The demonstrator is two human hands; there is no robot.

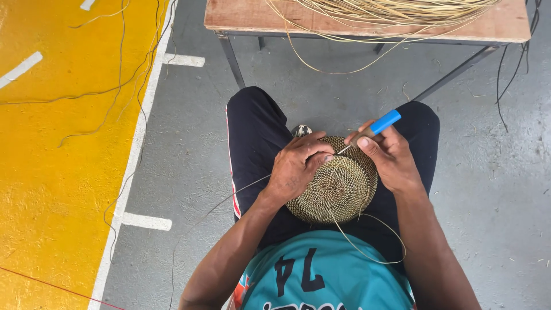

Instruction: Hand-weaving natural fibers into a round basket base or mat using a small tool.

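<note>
A round coiled woven basket piece [337,189] of tan fibre rests on my lap. My left hand [297,165] grips its upper left rim, fingers curled over the edge. My right hand [389,156] holds an awl with a blue handle [383,122], its thin metal tip touching the weave near my left fingertips. A loose fibre strand [367,247] runs from the basket piece and loops down over my teal shirt. A small dark and white object [301,130] peeks out behind my left hand.
A wooden bench [241,16] with metal legs stands ahead, carrying a bundle of long tan fibres [396,10]. Stray strands lie on the grey floor [488,172] and on the yellow painted area [57,143] with white lines at the left.
</note>
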